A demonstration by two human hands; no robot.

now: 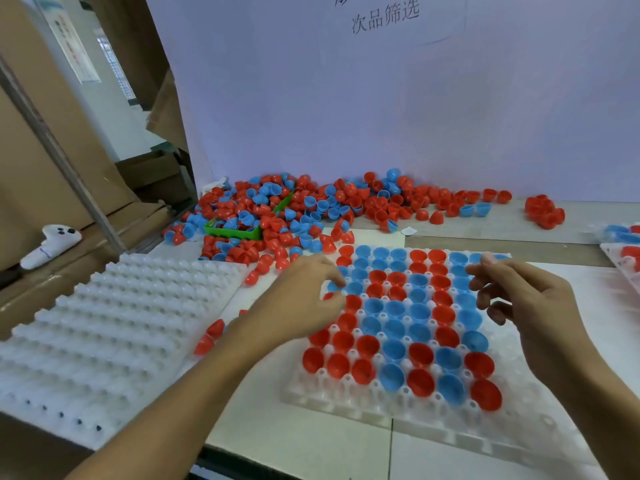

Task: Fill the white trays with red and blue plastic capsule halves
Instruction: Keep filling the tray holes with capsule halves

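The white tray in front of the person lies on the table, most of its cups filled with red and blue capsule halves set open side up; its nearest row of cups holds nothing. The left hand rests at the tray's left edge, fingers curled down onto the halves there, though whether it pinches one I cannot tell. The right hand hovers over the tray's far right corner, fingers loosely bent and holding nothing. To the left sits a stack of unfilled white trays, with a few loose red halves between it and the filled one. Behind, a heap of red and blue halves spreads against a white wall, burying a green bin. A white handheld controller lies on cardboard boxes at far left.
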